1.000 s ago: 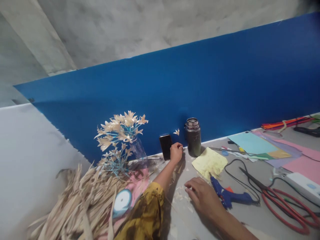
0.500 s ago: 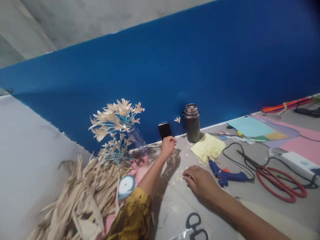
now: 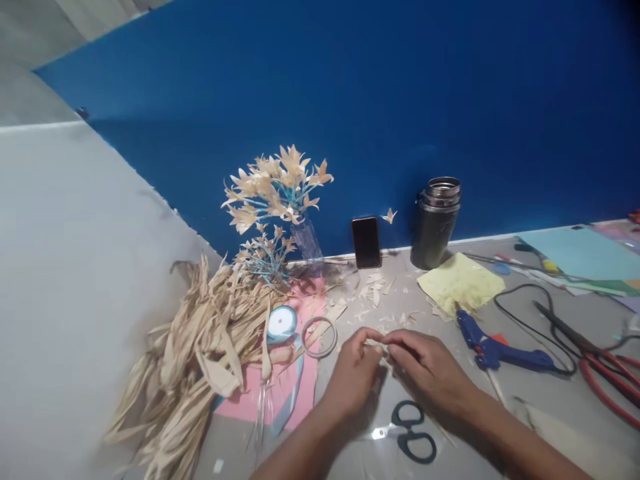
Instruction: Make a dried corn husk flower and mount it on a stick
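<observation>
Fingertips of the left hand (image 3: 353, 373) and right hand (image 3: 425, 370) meet, pinching a small pale husk strip (image 3: 376, 343) between them; most of the strip is hidden by the fingers. Black scissors (image 3: 413, 433) lie just below the grip, half under the wrists. A blue glue gun (image 3: 493, 347) lies to its right, a tape ring (image 3: 319, 337) to its left.

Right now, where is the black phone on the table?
In the head view the black phone stands upright against the blue wall at the table's far edge, between the vase of straw flowers on its left and the dark metal flask on its right.
</observation>
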Tool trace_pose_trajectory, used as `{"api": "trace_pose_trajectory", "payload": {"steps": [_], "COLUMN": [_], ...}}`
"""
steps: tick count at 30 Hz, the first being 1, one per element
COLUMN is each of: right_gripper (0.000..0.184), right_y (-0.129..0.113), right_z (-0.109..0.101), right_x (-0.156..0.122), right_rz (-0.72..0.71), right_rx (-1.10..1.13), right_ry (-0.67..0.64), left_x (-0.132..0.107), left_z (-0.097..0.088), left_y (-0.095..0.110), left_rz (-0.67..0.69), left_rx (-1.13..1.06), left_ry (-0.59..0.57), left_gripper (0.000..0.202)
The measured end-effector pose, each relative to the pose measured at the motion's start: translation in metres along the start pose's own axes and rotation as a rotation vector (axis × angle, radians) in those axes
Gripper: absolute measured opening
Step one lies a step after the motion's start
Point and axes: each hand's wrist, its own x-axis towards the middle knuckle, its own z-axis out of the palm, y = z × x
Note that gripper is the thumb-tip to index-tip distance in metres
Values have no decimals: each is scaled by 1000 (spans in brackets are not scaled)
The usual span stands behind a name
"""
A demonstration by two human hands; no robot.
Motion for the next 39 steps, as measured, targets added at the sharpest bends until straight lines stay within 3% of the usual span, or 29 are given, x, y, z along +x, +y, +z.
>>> {"api": "trace_pose_trajectory", "payload": {"steps": [5, 13, 20, 24, 27, 30, 32, 35, 39], "right_gripper": [27, 25, 25, 29, 26, 24, 28, 40, 31], "right_y": [3, 10, 1, 0, -1, -7, -11, -10, 14], "right_z": [10, 7, 2, -2, -2, -5, -11, -28, -46], "right_x": [-3, -1, 1, 0, -1, 2, 13, 47, 104], "right_rz": [-76, -45, 65, 52, 69, 129, 167, 204, 262], "right_rx": [-10, -181, -88, -192, -248, -242, -336, -709, -848], "right_ry": [35, -42, -113, -149, -141, -113, -110, -136, -74], "left_x": [-2, -1, 2, 5, 3, 0, -1, -1, -1], "left_z": [9, 8, 2, 1, 2, 3, 4, 6, 12], "left_y": [-11, -14, -7, -8, -9, -5, -1, 1, -11], "left_rz": [160, 136, 126, 122, 154, 94, 42, 19, -11], "left_rx": [15, 67, 214, 266, 219, 69, -60, -189, -277], "left_ry": [18, -4, -8, 4, -33, -54, 7, 87, 42], "left_gripper": [14, 14, 15, 13, 13, 18, 26, 27, 27]}}
